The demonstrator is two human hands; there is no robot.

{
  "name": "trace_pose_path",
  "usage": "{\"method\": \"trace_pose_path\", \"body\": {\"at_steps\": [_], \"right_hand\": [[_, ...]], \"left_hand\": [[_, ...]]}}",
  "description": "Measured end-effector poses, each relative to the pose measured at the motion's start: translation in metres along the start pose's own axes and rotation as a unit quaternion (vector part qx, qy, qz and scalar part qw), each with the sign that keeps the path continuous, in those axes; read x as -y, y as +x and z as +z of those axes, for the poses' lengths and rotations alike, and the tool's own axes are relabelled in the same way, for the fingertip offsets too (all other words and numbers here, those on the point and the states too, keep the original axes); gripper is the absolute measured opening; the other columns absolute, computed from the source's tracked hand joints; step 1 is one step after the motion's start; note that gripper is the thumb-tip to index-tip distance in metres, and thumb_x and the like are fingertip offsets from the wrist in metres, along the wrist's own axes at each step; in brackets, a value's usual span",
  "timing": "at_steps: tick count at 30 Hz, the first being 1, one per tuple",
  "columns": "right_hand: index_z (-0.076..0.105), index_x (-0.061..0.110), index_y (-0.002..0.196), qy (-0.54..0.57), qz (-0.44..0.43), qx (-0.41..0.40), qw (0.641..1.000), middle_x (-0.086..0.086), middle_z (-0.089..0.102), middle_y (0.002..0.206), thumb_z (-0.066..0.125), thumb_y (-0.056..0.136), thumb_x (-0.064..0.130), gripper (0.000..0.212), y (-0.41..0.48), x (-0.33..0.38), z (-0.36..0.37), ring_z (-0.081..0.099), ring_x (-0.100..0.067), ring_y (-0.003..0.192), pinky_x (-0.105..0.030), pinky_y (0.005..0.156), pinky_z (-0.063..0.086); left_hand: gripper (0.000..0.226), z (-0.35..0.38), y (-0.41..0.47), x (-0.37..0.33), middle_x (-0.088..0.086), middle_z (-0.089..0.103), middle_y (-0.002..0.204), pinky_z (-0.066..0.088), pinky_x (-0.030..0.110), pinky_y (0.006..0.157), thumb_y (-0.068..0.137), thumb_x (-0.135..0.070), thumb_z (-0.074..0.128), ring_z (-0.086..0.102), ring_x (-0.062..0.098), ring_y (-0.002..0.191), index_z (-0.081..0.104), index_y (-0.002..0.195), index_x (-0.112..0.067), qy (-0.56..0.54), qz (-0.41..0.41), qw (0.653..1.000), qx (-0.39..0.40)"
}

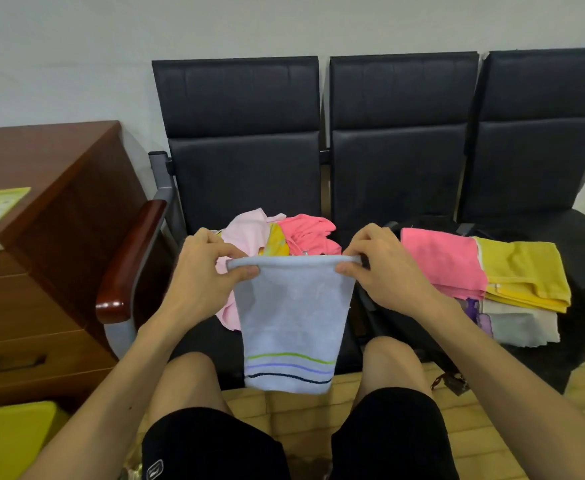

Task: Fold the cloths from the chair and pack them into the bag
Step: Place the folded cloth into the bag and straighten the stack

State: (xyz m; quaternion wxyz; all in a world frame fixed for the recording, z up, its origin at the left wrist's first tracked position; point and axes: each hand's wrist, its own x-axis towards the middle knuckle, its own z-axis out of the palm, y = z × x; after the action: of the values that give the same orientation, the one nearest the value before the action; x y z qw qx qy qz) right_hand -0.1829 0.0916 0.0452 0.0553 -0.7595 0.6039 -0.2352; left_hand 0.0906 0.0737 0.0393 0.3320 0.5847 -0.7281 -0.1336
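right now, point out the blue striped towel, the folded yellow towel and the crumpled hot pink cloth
blue striped towel (291, 317), head view, hanging middle panel
folded yellow towel (523, 271), head view, top face
crumpled hot pink cloth (306, 229), head view, bunched top

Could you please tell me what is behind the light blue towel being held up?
A heap of unfolded cloths on the black chair: pale pink, yellow and coral pink pieces show above and left of the light blue towel. It covers the heap's lower front.
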Motion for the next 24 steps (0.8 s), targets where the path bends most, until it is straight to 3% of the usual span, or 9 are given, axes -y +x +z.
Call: {"method": "trace_pose_path", "body": {"at_steps": [3, 6, 9, 12, 15, 17, 19, 22, 24], "right_hand": [[0.065, 0.009, 0.085, 0.160, 0.039, 0.093, 0.982, 0.001, 0.065, 0.084, 0.066, 0.093, 0.028, 0.021, -0.011, -0.007, -0.001, 0.059, -0.013, 0.075, -0.032, 0.069, 0.049], [0.065, 0.008, 0.087, 0.401, 0.067, 0.198, 0.892, 0.010, 0.068, 0.072, 0.057, 0.097, 0.019, 0.017, -0.019, 0.001, -0.021, 0.063, 0.000, 0.069, -0.014, 0.065, 0.048], [0.065, 0.010, 0.096, 0.566, 0.054, 0.124, 0.813, 0.008, 0.072, 0.086, 0.055, 0.093, 0.010, 0.011, -0.019, 0.005, -0.030, 0.067, -0.005, 0.084, -0.021, 0.075, 0.052], [0.060, 0.015, 0.117, 0.614, 0.096, 0.128, 0.773, 0.010, 0.076, 0.094, 0.051, 0.089, -0.022, 0.047, -0.034, 0.024, 0.004, 0.070, -0.002, 0.089, -0.020, 0.074, 0.055], [0.073, 0.014, 0.108, 0.611, 0.142, 0.219, 0.747, -0.002, 0.076, 0.106, 0.084, 0.073, 0.008, 0.037, -0.057, 0.043, 0.049, 0.071, -0.015, 0.101, -0.027, 0.081, 0.056], [0.079, 0.012, 0.100, 0.672, 0.167, 0.244, 0.679, -0.012, 0.074, 0.108, 0.095, 0.053, 0.029, 0.053, -0.062, 0.045, 0.056, 0.071, -0.023, 0.099, -0.034, 0.084, 0.056], [0.079, 0.010, 0.099, 0.735, 0.176, 0.226, 0.614, -0.015, 0.074, 0.106, 0.098, 0.042, 0.034, 0.064, -0.060, 0.044, 0.049, 0.072, -0.025, 0.096, -0.037, 0.086, 0.057], [0.080, 0.013, 0.093, 0.766, 0.166, 0.199, 0.588, -0.016, 0.075, 0.100, 0.099, 0.033, 0.035, 0.067, -0.054, 0.051, 0.030, 0.073, -0.025, 0.089, -0.036, 0.080, 0.060], [0.079, 0.010, 0.094, 0.776, 0.198, 0.189, 0.568, -0.020, 0.074, 0.098, 0.100, 0.024, 0.031, 0.076, -0.048, 0.055, 0.027, 0.074, -0.029, 0.084, -0.037, 0.071, 0.061]], "left_hand": [[0.009, 0.000, -0.008, -0.001, -0.009, 0.062, 0.106, 0.045, 0.022, 0.089, 0.078, -0.026, 0.079, 0.058, 0.007, 0.105, 0.074, 0.085, -0.026, -0.176, 0.006, 0.984, 0.029], [0.016, 0.001, -0.019, -0.014, -0.003, 0.070, 0.093, 0.054, 0.024, 0.076, 0.089, -0.031, 0.070, 0.067, 0.013, 0.090, 0.071, 0.095, -0.016, -0.339, 0.007, 0.940, 0.027], [0.023, 0.002, -0.014, -0.029, -0.002, 0.064, 0.090, 0.052, 0.027, 0.071, 0.092, -0.036, 0.059, 0.062, 0.016, 0.083, 0.063, 0.095, -0.014, -0.318, 0.042, 0.946, -0.048], [0.007, -0.002, 0.000, -0.047, -0.012, 0.064, 0.089, 0.051, 0.016, 0.071, 0.098, -0.027, 0.059, 0.061, 0.002, 0.081, 0.061, 0.094, -0.022, -0.288, 0.070, 0.945, -0.135], [0.008, -0.003, 0.013, -0.055, -0.017, 0.065, 0.087, 0.050, 0.012, 0.074, 0.099, -0.023, 0.059, 0.063, 0.002, 0.086, 0.062, 0.093, -0.028, -0.254, 0.061, 0.947, -0.188], [0.007, -0.003, 0.021, -0.042, -0.018, 0.065, 0.089, 0.048, 0.008, 0.074, 0.098, -0.025, 0.059, 0.062, 0.000, 0.087, 0.065, 0.097, -0.023, -0.233, 0.022, 0.951, -0.204], [0.012, -0.003, 0.029, -0.027, -0.014, 0.064, 0.089, 0.046, 0.006, 0.070, 0.098, -0.027, 0.058, 0.061, -0.005, 0.084, 0.067, 0.098, -0.019, -0.204, -0.027, 0.957, -0.205], [0.014, 0.011, 0.027, -0.010, -0.010, 0.065, 0.087, 0.050, 0.020, 0.073, 0.098, -0.031, 0.058, 0.063, 0.002, 0.083, 0.067, 0.094, -0.021, -0.186, -0.116, 0.960, -0.172], [0.025, 0.028, 0.022, -0.003, -0.001, 0.069, 0.093, 0.057, 0.034, 0.078, 0.095, -0.039, 0.062, 0.067, 0.014, 0.088, 0.067, 0.103, -0.016, -0.287, -0.218, 0.927, -0.100]]}}
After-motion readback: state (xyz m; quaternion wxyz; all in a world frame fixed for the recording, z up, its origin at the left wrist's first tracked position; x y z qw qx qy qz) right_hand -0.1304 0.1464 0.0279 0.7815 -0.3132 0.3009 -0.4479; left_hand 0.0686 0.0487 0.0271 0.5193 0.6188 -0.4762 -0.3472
